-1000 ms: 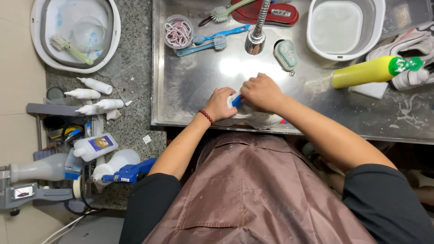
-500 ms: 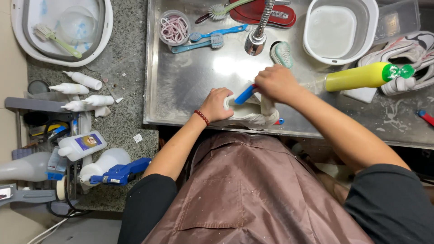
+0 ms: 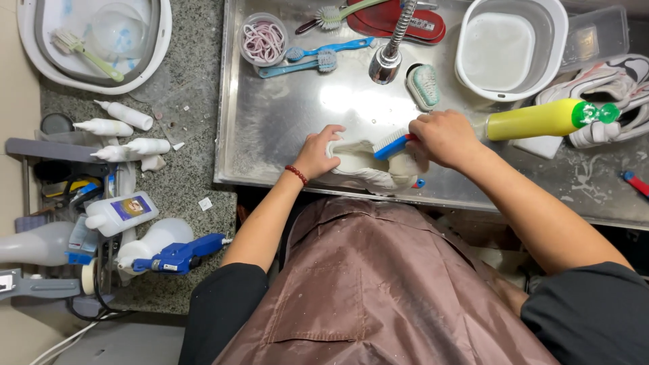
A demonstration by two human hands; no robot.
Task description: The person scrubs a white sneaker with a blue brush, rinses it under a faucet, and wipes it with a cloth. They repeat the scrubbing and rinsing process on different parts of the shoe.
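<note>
A white sneaker lies at the near edge of a wet steel sink tray. The left hand grips its left end, fingers curled over the rim. The right hand, closed around a blue-handled brush, holds the bristles above the shoe's opening.

A steel sink tray filled the scene from 12 to 3 o'clock, glaring under overhead light. A speckled granite tabletop lay at 9 o'clock, pale floor beyond.
</note>
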